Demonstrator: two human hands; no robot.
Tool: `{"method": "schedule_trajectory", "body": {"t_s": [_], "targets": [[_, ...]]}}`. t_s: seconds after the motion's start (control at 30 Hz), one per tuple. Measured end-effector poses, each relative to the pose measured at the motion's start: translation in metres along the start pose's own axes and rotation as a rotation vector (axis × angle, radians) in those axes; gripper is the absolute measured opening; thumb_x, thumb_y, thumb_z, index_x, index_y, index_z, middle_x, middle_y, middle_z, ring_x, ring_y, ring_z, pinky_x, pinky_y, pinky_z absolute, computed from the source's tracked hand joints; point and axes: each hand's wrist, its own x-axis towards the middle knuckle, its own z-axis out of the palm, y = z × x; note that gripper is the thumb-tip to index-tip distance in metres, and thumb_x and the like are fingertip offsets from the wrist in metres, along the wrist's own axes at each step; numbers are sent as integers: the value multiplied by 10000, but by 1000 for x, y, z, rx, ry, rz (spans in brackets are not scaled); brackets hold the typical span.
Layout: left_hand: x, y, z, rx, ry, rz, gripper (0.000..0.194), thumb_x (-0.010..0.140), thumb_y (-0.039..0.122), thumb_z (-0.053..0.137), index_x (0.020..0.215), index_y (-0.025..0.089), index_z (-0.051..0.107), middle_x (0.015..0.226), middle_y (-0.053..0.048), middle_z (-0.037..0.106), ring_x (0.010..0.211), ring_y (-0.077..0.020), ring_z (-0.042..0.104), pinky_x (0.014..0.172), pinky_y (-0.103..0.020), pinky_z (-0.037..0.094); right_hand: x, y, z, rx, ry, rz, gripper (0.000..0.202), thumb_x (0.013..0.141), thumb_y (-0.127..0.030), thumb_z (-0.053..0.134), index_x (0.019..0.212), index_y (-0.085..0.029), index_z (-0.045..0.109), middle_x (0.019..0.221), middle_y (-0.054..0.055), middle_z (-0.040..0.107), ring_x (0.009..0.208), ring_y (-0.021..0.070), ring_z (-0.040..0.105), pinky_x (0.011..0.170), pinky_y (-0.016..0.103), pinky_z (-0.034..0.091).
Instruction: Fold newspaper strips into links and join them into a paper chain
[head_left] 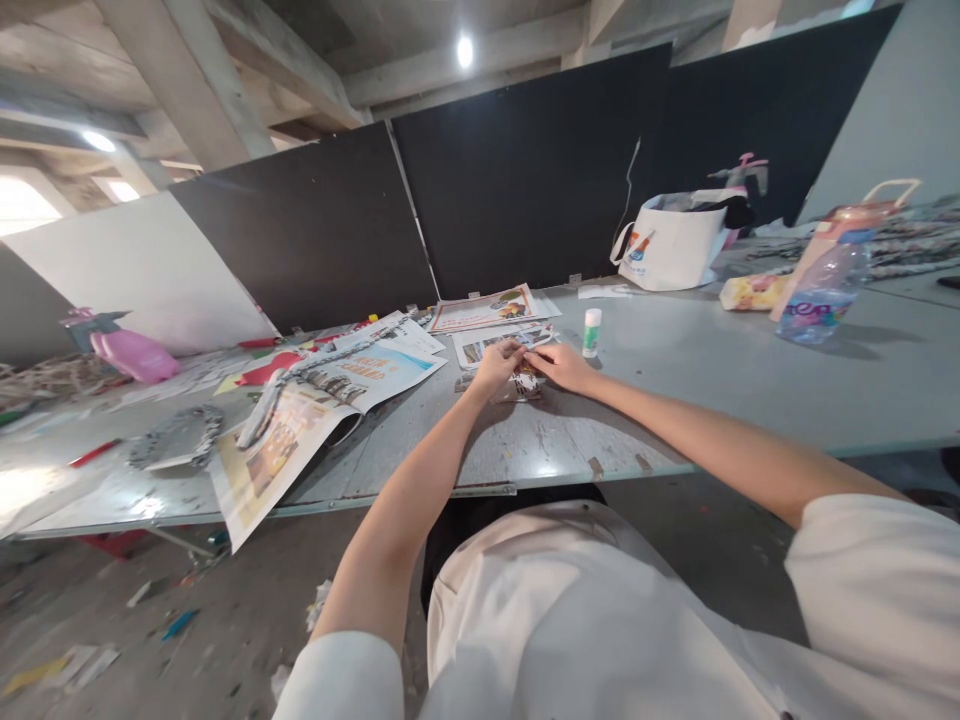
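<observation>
Head view, only one available: left hand [501, 368] and right hand [561, 365] meet near the front edge of the grey table [675, 400], fingertips drawn together on a small printed paper piece [526, 384]. Grip reads as a narrow pinch from both sides; exact finger placement is too small to tell. Piece sits low between the hands, just in front of the printed sheets [491, 312]. Glue stick [592, 332] stands upright just beside the right hand, looks capped, neither hand on it. Status, my read: work on this piece is in progress, not released yet. Can't tell whether any glue is on it or how many folds are in. Further left, a braided strip [330, 355] lies across the open printed spread [300, 400], and a grey braided loop [208, 432] lies beside that; both look already formed. Loose sheets remain flat, so plenty of paper looks unworked.
</observation>
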Motion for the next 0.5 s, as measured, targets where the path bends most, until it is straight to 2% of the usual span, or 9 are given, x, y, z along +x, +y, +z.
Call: {"method": "schedule_trajectory", "body": {"t_s": [0.13, 0.23, 0.4, 0.5], "targets": [[-1, 3, 1, 34, -3, -4, 286, 968, 356, 822, 829, 180, 645, 675, 1, 656, 610, -128, 581, 642, -261, 464, -1, -5, 0, -4, -54, -46, 596, 1080, -715, 473, 738, -247, 611, 675, 31, 649, 647, 212, 558, 678, 362, 386], [-2, 5, 2, 45, -8, -5, 296, 987, 372, 804, 832, 183, 637, 649, 9, 631, 585, -117, 545, 618, -252, 436, -1, -6, 0, -13, -42, -74, 588, 1088, -695, 478, 730, -246, 602, 680, 34, 659, 632, 206, 546, 683, 363, 383], [-5, 5, 3, -26, -48, -7, 359, 998, 518, 802, 987, 185, 670, 739, 6, 668, 607, -118, 588, 625, -247, 473, -1, -3, 2, -19, 49, -61, 643, 1086, -766, 434, 752, -248, 616, 733, 69, 698, 686, 237, 591, 709, 376, 431], [-4, 2, 4, -10, -54, -17, 382, 1021, 546, 770, 960, 188, 653, 762, 9, 663, 620, -113, 601, 637, -240, 490, 0, 0, 4, -26, 95, -32, 688, 1066, -831, 410, 740, -255, 596, 746, 84, 708, 712, 256, 608, 721, 388, 449]]}}
